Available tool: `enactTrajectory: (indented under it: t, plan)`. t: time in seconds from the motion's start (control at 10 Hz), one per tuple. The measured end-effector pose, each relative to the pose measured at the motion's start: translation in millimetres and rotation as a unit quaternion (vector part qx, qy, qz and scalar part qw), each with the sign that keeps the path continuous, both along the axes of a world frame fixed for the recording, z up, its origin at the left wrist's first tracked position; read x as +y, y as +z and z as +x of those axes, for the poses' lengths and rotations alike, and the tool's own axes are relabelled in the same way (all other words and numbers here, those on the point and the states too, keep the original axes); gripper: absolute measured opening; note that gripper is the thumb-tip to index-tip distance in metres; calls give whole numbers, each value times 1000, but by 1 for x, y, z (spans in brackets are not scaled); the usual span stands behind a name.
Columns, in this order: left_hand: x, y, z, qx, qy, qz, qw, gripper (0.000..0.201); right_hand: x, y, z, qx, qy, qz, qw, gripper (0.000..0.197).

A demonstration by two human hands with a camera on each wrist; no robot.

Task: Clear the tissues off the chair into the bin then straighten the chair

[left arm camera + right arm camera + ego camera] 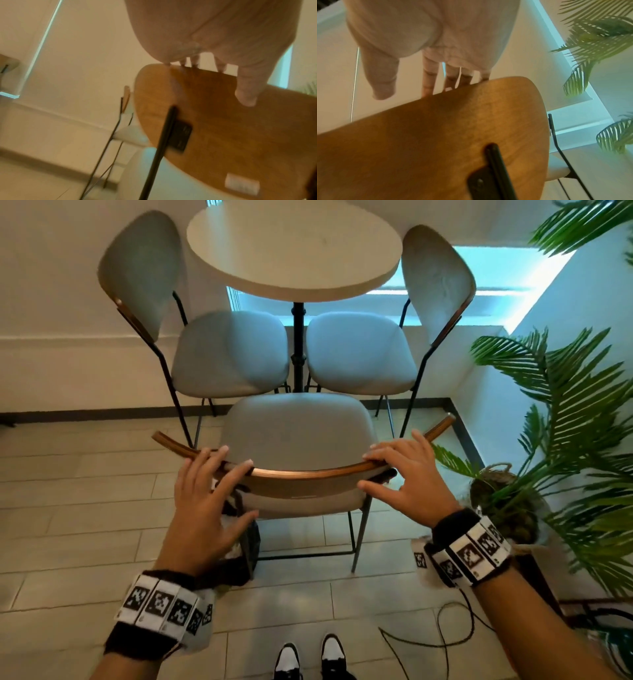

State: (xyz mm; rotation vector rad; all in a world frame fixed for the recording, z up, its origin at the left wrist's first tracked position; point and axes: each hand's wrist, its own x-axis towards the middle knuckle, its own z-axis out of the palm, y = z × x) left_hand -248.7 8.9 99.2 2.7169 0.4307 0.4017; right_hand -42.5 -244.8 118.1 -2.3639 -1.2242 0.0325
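Seat bare; I square chair [294, 436] toward 12 o'clock. Left hand [205, 501] and right hand [411, 477] apart, fingers draped over backrest [308, 474], loose; push evenly.

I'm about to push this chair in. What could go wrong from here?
1. The chair's seat already meets the two side chairs; pushing may jam them.
2. Both hands lie loosely on the backrest, no firm grip; they may slip.
3. The cable by the feet could trip.

Round table [294, 248], two grey chairs [229, 354] — tiled floor [85, 474], palm [565, 422].
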Motion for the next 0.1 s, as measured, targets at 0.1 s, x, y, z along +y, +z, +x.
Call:
enactTrajectory:
  t: [0.1]
  plan:
    - [-14, -39, -55, 32, 42, -69, 996, 72, -7, 32, -16, 89, -13, 84, 992, 50]
